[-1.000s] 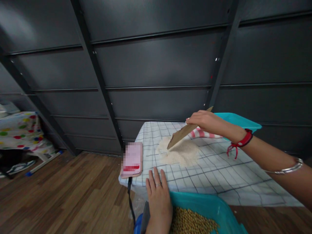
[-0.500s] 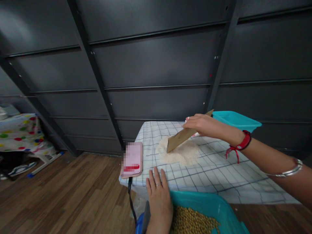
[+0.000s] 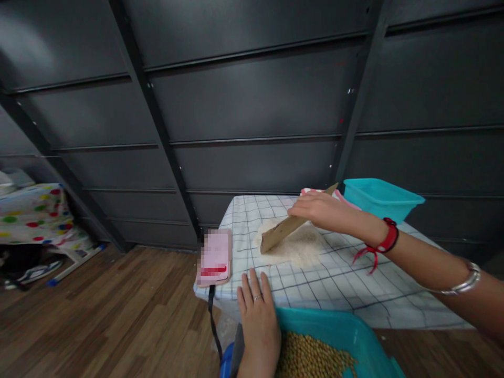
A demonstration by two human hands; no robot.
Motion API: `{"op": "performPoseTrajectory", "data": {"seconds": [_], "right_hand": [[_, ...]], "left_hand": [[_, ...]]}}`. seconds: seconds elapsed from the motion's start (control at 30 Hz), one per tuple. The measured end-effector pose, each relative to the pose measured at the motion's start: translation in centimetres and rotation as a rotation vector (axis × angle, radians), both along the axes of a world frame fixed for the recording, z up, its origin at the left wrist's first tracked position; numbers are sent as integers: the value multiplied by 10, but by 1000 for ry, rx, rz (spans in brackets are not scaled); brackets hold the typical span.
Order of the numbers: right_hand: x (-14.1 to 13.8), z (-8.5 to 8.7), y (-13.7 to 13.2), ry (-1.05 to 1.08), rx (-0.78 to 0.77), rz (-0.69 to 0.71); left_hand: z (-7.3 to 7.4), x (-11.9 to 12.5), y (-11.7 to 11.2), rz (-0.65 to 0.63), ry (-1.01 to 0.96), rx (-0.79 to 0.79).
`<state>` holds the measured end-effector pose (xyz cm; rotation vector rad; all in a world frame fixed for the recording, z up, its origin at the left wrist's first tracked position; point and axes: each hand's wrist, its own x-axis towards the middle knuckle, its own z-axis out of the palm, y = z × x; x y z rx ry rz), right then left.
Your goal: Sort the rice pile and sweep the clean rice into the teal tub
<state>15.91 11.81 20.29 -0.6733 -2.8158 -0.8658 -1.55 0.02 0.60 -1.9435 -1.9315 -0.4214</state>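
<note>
My right hand (image 3: 311, 207) grips a strip of brown cardboard (image 3: 280, 234) by its upper side. The strip's lower edge rests in a spread of pale grains or powder (image 3: 303, 248) on the checked tablecloth (image 3: 342, 283). My left hand (image 3: 258, 317) lies with its fingers stretched out at the front edge of the table, beside the left wall of a teal basin (image 3: 338, 320). In that basin are many small tan beans or pellets (image 3: 311, 357); part of it is cut off by the frame's bottom.
At the left table corner lies a pink phone-like item (image 3: 216, 257), partly blurred out. A turquoise tub (image 3: 381, 197) stands at the back right, with a pink-and-white cloth or bag (image 3: 346, 199) near it. Behind rises a dark panelled wall (image 3: 252, 105). A black strap (image 3: 212, 320) hangs down.
My right hand has moved a little left and toward me, taking the cardboard strip through the pale grains. More of the pink-and-white item shows behind it. My left hand has stayed put.
</note>
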Motion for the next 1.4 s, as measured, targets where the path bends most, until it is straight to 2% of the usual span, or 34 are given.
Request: {"op": "performPoseTrajectory", "data": {"seconds": [0.23,0.53,0.67,0.83,1.0,1.4], "right_hand": [[28,3,-8,54,35,46],[19,2,-33,102,122,30],[22,-4,-43,101,160,37],[21,-13,-45,51,148,44],[19,-12,-49,32,151,29],[24,-14,-49,51,150,43]], "left_hand": [[-2,0,0,3,-14,-13],[-3,-2,0,-19,-18,-56],[-2,0,0,11,-10,-65],[-3,0,0,3,-18,-58],[-3,0,0,9,-10,-8],[-4,1,0,2,-23,-55]]}}
